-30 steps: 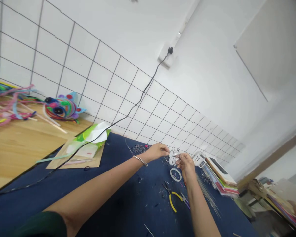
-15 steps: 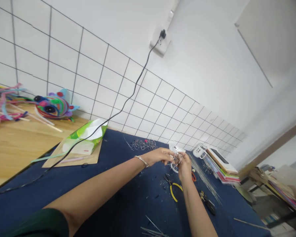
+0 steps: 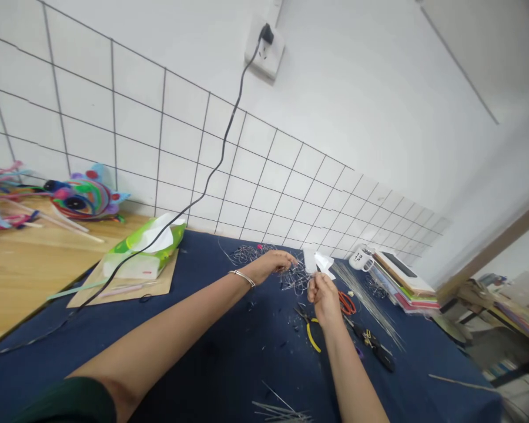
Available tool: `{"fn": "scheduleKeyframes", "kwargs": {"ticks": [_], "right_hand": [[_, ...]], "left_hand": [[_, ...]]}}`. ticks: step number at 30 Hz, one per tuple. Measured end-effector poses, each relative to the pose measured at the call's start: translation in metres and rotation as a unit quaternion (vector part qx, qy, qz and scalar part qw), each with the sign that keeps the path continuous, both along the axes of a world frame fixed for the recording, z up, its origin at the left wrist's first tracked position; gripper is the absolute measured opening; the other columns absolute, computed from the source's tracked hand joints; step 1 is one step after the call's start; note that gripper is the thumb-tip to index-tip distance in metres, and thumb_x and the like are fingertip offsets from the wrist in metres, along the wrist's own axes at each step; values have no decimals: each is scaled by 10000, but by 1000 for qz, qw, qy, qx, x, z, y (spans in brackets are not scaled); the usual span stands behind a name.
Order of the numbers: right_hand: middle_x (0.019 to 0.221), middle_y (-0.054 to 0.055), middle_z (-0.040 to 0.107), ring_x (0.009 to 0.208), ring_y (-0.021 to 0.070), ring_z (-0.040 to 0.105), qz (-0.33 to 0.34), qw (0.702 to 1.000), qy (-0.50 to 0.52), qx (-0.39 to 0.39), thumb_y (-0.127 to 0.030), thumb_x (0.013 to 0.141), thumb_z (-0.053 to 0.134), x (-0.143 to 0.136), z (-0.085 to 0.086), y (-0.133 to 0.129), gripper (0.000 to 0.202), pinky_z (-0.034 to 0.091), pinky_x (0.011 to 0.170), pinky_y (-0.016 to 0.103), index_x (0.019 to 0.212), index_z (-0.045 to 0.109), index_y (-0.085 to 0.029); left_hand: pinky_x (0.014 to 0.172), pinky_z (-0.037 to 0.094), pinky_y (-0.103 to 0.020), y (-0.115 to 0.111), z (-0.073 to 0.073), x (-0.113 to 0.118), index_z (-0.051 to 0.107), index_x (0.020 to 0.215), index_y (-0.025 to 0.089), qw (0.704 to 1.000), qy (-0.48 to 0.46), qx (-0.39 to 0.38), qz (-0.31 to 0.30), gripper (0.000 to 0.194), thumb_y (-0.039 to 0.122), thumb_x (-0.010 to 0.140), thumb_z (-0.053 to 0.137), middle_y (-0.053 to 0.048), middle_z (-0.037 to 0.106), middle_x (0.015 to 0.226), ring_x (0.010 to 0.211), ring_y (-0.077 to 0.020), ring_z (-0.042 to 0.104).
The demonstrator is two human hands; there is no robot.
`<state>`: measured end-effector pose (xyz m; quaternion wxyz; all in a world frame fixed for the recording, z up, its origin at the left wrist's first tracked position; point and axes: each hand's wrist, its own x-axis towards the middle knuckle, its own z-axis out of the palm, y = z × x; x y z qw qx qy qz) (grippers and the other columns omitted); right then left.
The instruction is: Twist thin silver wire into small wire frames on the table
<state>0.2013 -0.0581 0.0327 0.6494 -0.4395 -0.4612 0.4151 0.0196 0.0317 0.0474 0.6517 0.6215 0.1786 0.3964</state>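
At the far left, my view shows a multicoloured rounded figure with button-like black eyes (image 3: 88,198) on a pale wooden counter (image 3: 86,258), then a green-and-white plastic tissue pack (image 3: 147,244) on a counter covered in dark blue (image 3: 216,364). Next comes my left hand (image 3: 271,265), fingers curled at the edge of a loose tangle of thin silver wire (image 3: 297,282); I cannot tell if its grip grasps any strand. The tangle sits between both hands. My right hand (image 3: 325,296) has thumb and forefinger drawn together before a white sheet (image 3: 321,261); whether that grip pinches anything, I cannot tell. Yellow-handled pliers (image 3: 312,336) lie near its wrist. Rightward stand a white mug with black print (image 3: 360,258) and stacked books (image 3: 409,286).
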Motion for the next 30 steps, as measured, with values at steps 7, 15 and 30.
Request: {"fn": "scheduleKeyframes", "kwargs": {"ticks": [7, 15, 30], "right_hand": [[531, -65, 451, 376, 50, 384, -1, 1000, -16, -4, -423, 753, 591, 7, -14, -2, 256, 289, 347, 169, 819, 544, -180], [576, -33, 538, 402, 61, 445, 31, 996, -78, -32, -468, 742, 569, 18, -30, -5, 304, 323, 370, 163, 791, 552, -168], [930, 49, 599, 887, 199, 545, -60, 895, -441, -38, -192, 777, 533, 43, -49, -1, 160, 351, 746, 297, 927, 577, -226]], "left_hand": [[551, 336, -215, 7, -6, 2, 635, 877, 128, 996, 58, 27, 68, 251, 206, 654, 550, -3, 554, 631, 571, -96, 461], [575, 378, -224, 7, -7, 4, 644, 926, 143, 975, 144, 99, 134, 283, 284, 699, 552, -36, 608, 742, 643, -118, 509], [810, 420, -287, -15, 47, 3, 672, 932, 205, 834, 346, 398, 164, 236, 306, 777, 526, -46, 644, 955, 906, -187, 556]]}}
